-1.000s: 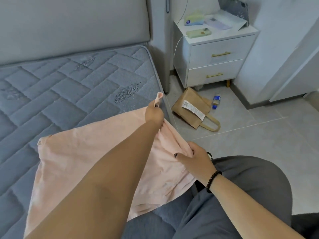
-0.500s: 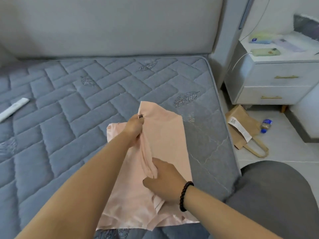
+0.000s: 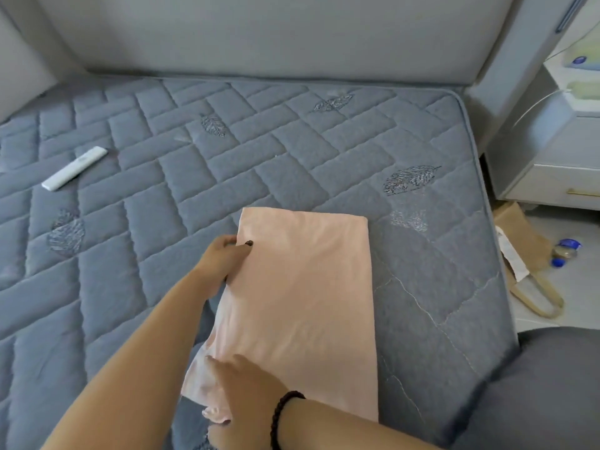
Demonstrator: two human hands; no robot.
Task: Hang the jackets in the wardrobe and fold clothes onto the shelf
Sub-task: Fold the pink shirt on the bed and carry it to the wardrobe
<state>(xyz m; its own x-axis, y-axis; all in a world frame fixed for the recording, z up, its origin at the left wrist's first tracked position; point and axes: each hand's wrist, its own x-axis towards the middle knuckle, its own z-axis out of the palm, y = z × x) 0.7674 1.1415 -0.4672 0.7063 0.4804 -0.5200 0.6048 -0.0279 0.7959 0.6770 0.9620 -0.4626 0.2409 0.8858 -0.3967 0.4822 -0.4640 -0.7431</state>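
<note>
Folding in progress: pink garment (image 3: 302,297) is lying flat near the mattress's (image 3: 194,177) right edge. Left hand (image 3: 224,259) is pinching its left edge; right hand (image 3: 250,381) is pressing flat-fingered. Next move likely calls for another fold.

No text can be read; the paper bag's (image 3: 522,241) white label (image 3: 511,258) (possibly printed) is too blurred.

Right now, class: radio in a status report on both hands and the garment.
Left hand pinches pink garment at its left edge. Right hand flat on the near end. Garment folded on mattress. Nothing obstructing.
</note>
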